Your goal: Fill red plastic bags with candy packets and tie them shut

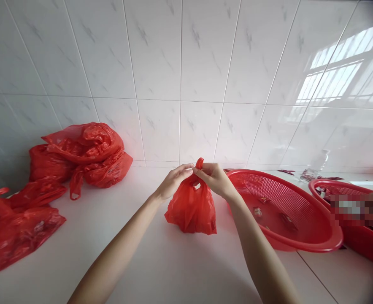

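Both hands meet at the top of a small red bag (191, 207) standing mid-bench (142, 261): the left hand (174, 180) and right hand (214, 178) each pinch a handle, fingers closed on the plastic. The knot looks half-made; tightening it would call for opposing pulls. A red basket (287, 236) sits at three o'clock, filled bags (79, 156) at ten.

Head camera looks down, close over white counter (180, 270).

Thin crinkled glossy plastic bag (191, 209), perforated red plastic basket (287, 211), smooth white counter (161, 261), glossy, probably ceramic, wall tiles (180, 63).
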Demonstrator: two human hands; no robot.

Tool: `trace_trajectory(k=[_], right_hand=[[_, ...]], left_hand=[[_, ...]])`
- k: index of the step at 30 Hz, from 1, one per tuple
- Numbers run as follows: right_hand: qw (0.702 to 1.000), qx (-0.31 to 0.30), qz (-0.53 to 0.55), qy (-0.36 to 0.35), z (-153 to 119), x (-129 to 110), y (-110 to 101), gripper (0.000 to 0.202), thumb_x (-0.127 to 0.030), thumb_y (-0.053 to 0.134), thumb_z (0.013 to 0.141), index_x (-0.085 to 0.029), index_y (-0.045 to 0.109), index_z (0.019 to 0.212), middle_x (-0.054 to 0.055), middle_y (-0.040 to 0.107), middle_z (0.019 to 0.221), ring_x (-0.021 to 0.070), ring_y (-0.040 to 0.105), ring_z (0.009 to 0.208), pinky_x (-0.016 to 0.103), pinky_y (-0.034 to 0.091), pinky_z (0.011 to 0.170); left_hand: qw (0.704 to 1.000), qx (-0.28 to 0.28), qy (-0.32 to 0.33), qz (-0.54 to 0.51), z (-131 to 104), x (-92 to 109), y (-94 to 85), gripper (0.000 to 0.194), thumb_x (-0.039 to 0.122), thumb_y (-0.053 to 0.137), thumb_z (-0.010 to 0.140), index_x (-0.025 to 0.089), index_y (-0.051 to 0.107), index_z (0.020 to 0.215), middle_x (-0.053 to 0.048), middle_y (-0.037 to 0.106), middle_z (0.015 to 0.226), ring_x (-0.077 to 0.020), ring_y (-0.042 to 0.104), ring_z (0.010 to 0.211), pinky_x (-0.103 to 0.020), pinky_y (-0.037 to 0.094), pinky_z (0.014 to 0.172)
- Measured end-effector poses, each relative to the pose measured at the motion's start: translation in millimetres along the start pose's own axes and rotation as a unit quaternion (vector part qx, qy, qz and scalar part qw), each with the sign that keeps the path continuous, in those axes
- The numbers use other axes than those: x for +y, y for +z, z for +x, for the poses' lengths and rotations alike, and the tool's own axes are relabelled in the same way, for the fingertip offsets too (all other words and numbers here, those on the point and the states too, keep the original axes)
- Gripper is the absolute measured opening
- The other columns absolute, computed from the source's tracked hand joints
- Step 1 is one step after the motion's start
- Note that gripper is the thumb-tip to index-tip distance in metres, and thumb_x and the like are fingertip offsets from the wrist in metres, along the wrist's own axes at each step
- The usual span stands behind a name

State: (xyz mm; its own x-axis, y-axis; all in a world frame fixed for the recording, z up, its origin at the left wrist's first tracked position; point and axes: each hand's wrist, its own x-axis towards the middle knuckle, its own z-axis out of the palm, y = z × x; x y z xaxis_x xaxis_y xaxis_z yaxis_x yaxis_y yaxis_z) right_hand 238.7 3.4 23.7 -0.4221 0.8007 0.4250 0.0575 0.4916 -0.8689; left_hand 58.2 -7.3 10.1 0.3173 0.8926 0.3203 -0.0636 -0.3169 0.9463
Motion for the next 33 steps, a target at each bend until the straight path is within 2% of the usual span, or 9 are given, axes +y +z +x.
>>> trace_trajectory(k=[7,11,13,16,20,22,25,28,33], right_hand=[[0.991,0.072,-0.095,-0.055,-1.3,6.0,1.4,0.033,-0.048,0.060,0.091,-0.019,0.072,0.081,0.004,0.071,0.078,0.0196,0.066,0.076,0.031,0.051,0.070],[0.996,0.037,-0.053,-0.068,-0.6,6.0,2.4,0.029,-0.045,0.059,0.093,-0.021,0.075,0.090,0.004,0.071,0.081,0.0197,0.066,0.081,0.031,0.052,0.073],[0.997,0.021,-0.032,-0.066,0.0,5.6,2.4,0.029,-0.045,0.059,0.093,-0.021,0.076,0.096,0.004,0.071,0.081,0.0205,0.067,0.083,0.032,0.053,0.075],[0.998,0.009,-0.014,-0.065,-0.1,5.2,1.8,0.030,-0.045,0.058,0.094,-0.023,0.076,0.103,0.006,0.073,0.095,0.0230,0.067,0.097,0.037,0.053,0.087],[0.996,0.026,-0.006,-0.082,-1.1,5.5,1.3,0.027,-0.045,0.061,0.092,-0.026,0.077,0.104,0.007,0.073,0.112,0.0261,0.063,0.114,0.042,0.050,0.098],[0.993,0.056,-0.020,-0.102,-1.7,6.2,0.2,0.022,-0.042,0.066,0.089,-0.027,0.079,0.100,0.006,0.073,0.112,0.0263,0.063,0.114,0.042,0.050,0.098],[0.986,0.086,-0.058,-0.132,-3.5,7.3,-3.7,0.014,-0.036,0.072,0.086,-0.027,0.080,0.092,0.006,0.074,0.104,0.0237,0.066,0.099,0.039,0.052,0.088],[0.983,0.035,-0.109,-0.145,-6.4,7.8,-9.5,0.011,-0.032,0.070,0.087,-0.029,0.080,0.090,0.006,0.073,0.098,0.0218,0.066,0.088,0.038,0.053,0.079],[0.974,-0.056,-0.180,-0.125,-11.2,6.1,-19.2,0.013,-0.025,0.069,0.087,-0.028,0.081,0.092,0.006,0.074,0.103,0.0222,0.067,0.088,0.037,0.055,0.075]], left_hand=[[0.997,0.044,-0.064,0.019,2.4,-7.7,-5.7,0.035,0.049,0.063,0.087,0.021,0.073,0.105,-0.008,0.072,0.105,-0.0210,0.066,0.090,-0.033,0.048,0.082],[0.993,0.022,-0.110,-0.032,1.6,-10.3,-4.7,0.037,0.050,0.062,0.087,0.016,0.075,0.085,-0.008,0.071,0.089,-0.0210,0.065,0.081,-0.032,0.048,0.073],[0.988,0.018,-0.128,-0.080,2.5,-11.3,-3.4,0.034,0.048,0.066,0.085,0.015,0.074,0.082,-0.008,0.071,0.087,-0.0211,0.065,0.080,-0.032,0.048,0.072],[0.980,0.038,-0.130,-0.144,4.3,-13.1,-3.0,0.027,0.043,0.073,0.080,0.016,0.073,0.080,-0.005,0.069,0.082,-0.0181,0.063,0.075,-0.030,0.047,0.068],[0.977,0.035,-0.131,-0.166,3.4,-12.5,-2.8,0.026,0.044,0.075,0.079,0.018,0.072,0.080,-0.003,0.066,0.079,-0.0158,0.061,0.072,-0.027,0.046,0.064],[0.978,0.040,-0.117,-0.166,2.4,-10.6,-2.4,0.027,0.044,0.076,0.078,0.018,0.072,0.082,-0.003,0.067,0.081,-0.0156,0.061,0.074,-0.027,0.046,0.065],[0.979,0.090,-0.093,-0.159,3.2,-9.6,-5.3,0.030,0.046,0.078,0.075,0.017,0.072,0.080,-0.004,0.069,0.084,-0.0162,0.061,0.075,-0.027,0.046,0.066],[0.977,0.147,-0.075,-0.133,7.9,-15.7,-16.8,0.031,0.047,0.078,0.074,0.017,0.072,0.079,-0.005,0.070,0.085,-0.0167,0.062,0.079,-0.026,0.046,0.069],[0.966,0.220,-0.076,-0.115,17.1,-37.8,-45.5,0.030,0.043,0.083,0.067,0.016,0.073,0.078,-0.005,0.069,0.088,-0.0133,0.059,0.080,-0.025,0.045,0.074]])
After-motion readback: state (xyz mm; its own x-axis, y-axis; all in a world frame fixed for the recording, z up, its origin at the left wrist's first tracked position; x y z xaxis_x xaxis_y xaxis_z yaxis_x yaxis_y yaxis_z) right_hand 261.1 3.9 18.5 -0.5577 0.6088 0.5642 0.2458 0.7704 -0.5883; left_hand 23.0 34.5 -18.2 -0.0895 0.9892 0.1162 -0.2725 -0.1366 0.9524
